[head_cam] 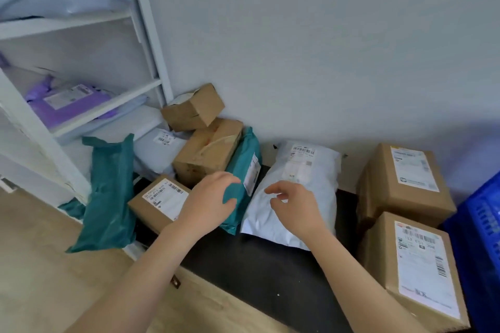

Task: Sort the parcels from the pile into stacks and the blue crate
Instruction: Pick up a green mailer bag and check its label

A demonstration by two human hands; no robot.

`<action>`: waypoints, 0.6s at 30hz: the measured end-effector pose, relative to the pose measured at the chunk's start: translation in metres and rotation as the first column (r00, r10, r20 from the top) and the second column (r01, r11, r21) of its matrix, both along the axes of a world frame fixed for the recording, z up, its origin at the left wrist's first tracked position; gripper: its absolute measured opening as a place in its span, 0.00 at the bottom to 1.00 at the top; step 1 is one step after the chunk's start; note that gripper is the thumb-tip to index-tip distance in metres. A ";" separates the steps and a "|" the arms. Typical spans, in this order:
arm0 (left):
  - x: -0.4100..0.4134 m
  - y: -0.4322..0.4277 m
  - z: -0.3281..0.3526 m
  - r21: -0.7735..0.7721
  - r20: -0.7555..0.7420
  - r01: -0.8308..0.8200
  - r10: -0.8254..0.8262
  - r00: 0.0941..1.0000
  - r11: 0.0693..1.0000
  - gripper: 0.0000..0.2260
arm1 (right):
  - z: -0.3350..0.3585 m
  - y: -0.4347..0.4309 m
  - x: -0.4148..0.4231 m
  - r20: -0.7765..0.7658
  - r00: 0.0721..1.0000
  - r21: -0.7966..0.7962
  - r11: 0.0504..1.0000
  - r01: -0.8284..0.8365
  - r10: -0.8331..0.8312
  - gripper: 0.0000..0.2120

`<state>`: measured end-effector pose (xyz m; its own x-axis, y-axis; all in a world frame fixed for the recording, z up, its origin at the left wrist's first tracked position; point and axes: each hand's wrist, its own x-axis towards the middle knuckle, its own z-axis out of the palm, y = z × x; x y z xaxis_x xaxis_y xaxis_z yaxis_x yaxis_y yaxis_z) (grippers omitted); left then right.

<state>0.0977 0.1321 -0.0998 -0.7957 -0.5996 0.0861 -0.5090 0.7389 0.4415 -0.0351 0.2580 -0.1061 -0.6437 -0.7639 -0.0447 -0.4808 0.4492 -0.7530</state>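
On a dark mat (257, 273) by the grey wall, the left hand (208, 203) curves over the teal mailer (239, 154); whether it grips is unclear. The right hand (295, 205), loosely open, hovers above the white mailer (324, 184). The blue crate (481, 224) stands far right.

2 teal mailers (108, 192), white mailer (295, 205), brown boxes (384, 192) w/ white labels (415, 170), blue crate (481, 224), purple pkg (62, 111), black mat (257, 265).

Left hand (208, 203) at the leaning teal plastic mailer bag (243, 154), fingers and thumb curved round its edge; can't tell whether it grips. Right hand (295, 208) over the white plastic mailer bag (324, 186), fingers loosely curled, holding nothing. Both bags touch, lying on a black mat (257, 265). To the right are the far labelled brown cardboard box (384, 186) and the near labelled brown cardboard box (384, 257). The blue plastic crate (481, 224) is just beside them.
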 end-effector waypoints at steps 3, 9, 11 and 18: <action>-0.001 -0.031 -0.014 0.021 0.039 0.005 -0.006 0.999 1.000 0.19 | -0.016 -0.034 -0.005 0.032 0.999 -0.014 1.000 -0.014 0.014 0.14; -0.011 -0.077 -0.034 0.015 0.048 0.018 -0.019 0.999 1.000 0.19 | -0.037 -0.089 -0.013 0.073 0.996 0.038 0.998 -0.050 0.047 0.16; -0.013 -0.088 -0.040 0.024 0.045 0.023 -0.024 0.999 0.999 0.19 | -0.041 -0.102 -0.016 0.062 0.997 0.094 0.994 -0.054 0.048 0.17; -0.030 -0.121 -0.055 -0.098 0.027 0.091 -0.089 0.996 0.991 0.24 | -0.059 -0.141 -0.029 0.082 0.996 0.272 0.962 0.015 -0.039 0.25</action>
<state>0.0679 0.0114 -0.1548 -0.8482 -0.5151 0.1232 -0.4477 0.8216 0.3529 -0.0644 0.1171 -0.1653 -0.6487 -0.6978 -0.3038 -0.4045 0.6543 -0.6390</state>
